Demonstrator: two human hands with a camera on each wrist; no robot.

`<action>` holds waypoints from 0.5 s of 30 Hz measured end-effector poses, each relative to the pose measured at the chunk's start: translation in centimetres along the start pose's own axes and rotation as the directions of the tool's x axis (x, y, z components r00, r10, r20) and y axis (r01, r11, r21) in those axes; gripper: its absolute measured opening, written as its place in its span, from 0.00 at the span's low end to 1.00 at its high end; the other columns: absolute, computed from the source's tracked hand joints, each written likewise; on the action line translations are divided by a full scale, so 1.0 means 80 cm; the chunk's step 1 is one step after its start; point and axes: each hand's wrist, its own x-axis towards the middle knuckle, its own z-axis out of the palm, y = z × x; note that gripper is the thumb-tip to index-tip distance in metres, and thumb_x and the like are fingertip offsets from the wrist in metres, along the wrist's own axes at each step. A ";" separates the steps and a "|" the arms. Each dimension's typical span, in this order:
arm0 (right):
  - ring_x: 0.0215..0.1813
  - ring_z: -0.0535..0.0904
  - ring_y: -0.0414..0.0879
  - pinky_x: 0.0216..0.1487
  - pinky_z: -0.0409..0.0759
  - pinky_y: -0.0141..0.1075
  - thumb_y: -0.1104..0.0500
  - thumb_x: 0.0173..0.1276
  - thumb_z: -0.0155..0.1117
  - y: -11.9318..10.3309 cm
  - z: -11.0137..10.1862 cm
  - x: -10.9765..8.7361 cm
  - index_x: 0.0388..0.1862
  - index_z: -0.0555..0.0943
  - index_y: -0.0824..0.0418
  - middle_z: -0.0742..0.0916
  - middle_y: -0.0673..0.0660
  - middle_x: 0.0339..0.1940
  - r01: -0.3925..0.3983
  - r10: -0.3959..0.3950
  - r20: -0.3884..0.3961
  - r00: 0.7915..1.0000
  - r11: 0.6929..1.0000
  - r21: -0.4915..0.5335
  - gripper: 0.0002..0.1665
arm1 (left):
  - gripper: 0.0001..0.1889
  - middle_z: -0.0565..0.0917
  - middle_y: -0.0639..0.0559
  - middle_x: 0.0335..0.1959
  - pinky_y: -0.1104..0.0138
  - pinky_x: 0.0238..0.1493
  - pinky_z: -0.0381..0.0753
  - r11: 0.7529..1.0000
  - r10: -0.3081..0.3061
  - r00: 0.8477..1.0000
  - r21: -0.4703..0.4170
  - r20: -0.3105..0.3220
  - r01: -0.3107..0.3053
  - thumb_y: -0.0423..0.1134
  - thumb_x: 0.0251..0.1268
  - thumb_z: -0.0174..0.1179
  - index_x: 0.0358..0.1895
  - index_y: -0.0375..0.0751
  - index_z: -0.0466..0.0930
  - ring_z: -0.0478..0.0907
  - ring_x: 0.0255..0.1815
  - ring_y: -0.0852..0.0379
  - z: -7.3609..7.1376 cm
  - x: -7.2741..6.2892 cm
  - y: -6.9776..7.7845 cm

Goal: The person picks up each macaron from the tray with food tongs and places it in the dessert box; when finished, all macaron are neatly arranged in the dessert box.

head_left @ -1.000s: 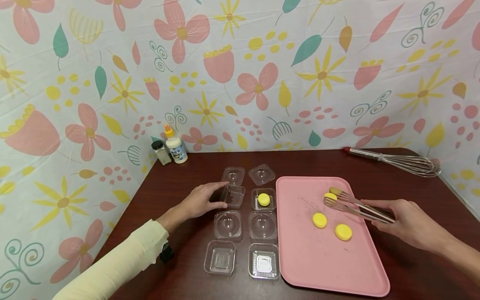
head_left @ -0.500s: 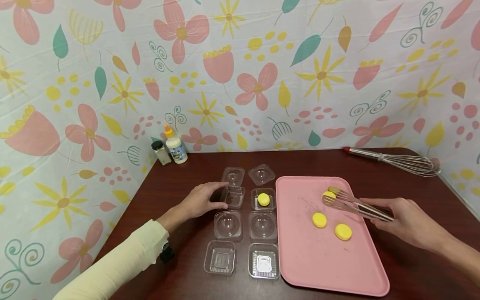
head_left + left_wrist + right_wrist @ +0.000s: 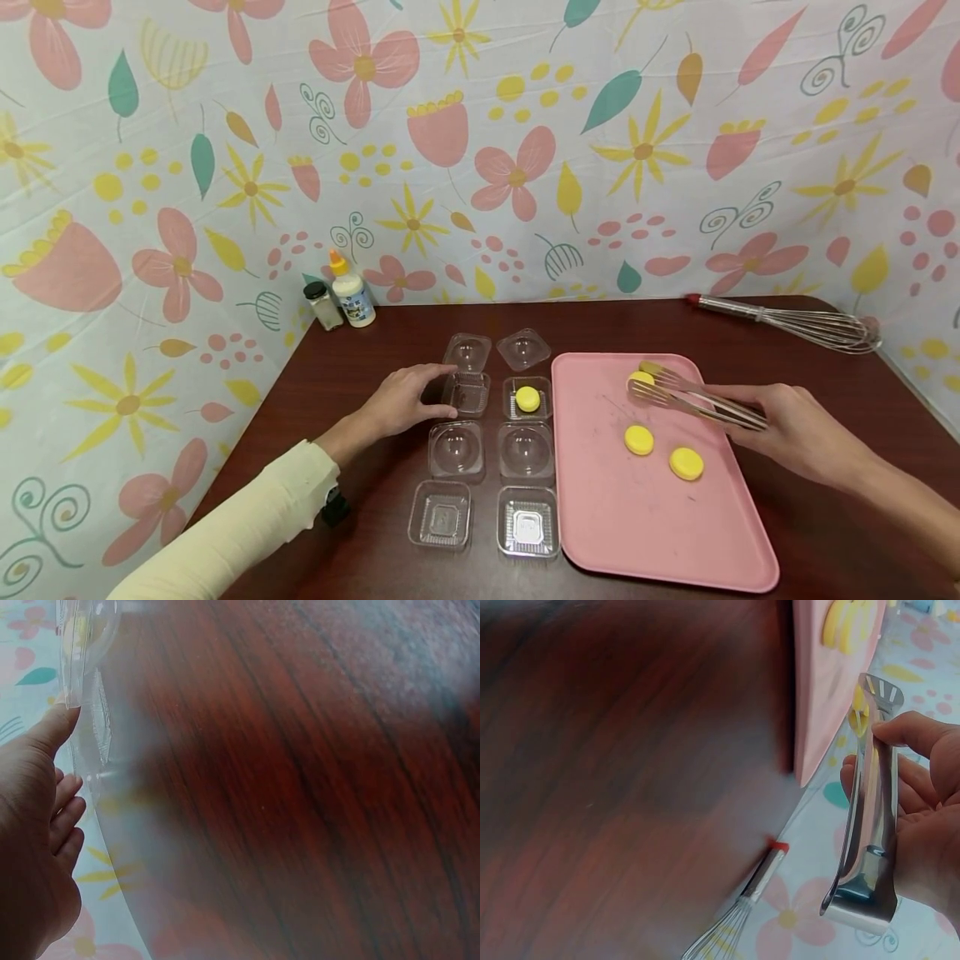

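Observation:
In the head view my left hand spans the left side of a clear plastic box base, thumb on the near side and fingers on the far side. My right hand grips metal tongs, whose slotted ends pinch a yellow macaron over the pink tray. Lower on the tray lie two more macarons, one in the middle and one nearer the right rim. Another macaron sits in the box base beside the tray. The right wrist view shows the thumb pressing the tongs.
Several clear domed lids, such as one near lid, and further box bases stand in two columns left of the tray. A whisk lies at the back right. A glue bottle and a black-capped jar stand back left.
My right hand has moved a little left and away from me, carrying the tongs and the pinched macaron toward the boxes. The left hand has stayed at its box base.

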 end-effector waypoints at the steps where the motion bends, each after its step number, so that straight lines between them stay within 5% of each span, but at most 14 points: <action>1: 0.28 0.72 0.31 0.28 0.69 0.24 0.70 0.56 0.83 -0.002 0.001 0.003 0.62 0.87 0.64 0.86 0.38 0.27 0.000 0.000 -0.002 1.000 1.000 -0.006 0.32 | 0.39 0.82 0.46 0.69 0.48 0.69 0.76 1.000 -0.001 1.000 0.000 0.000 0.001 0.56 0.62 0.77 0.74 0.44 0.77 0.78 0.70 0.46 0.000 0.000 0.000; 15: 0.27 0.71 0.35 0.28 0.71 0.31 0.72 0.58 0.80 -0.050 0.024 0.067 0.64 0.86 0.63 0.81 0.41 0.26 -0.010 0.007 0.093 0.996 0.999 0.031 0.33 | 0.38 0.83 0.46 0.67 0.48 0.67 0.78 1.000 -0.006 1.000 0.019 -0.021 0.006 0.56 0.61 0.78 0.72 0.44 0.79 0.80 0.68 0.47 0.001 0.000 0.001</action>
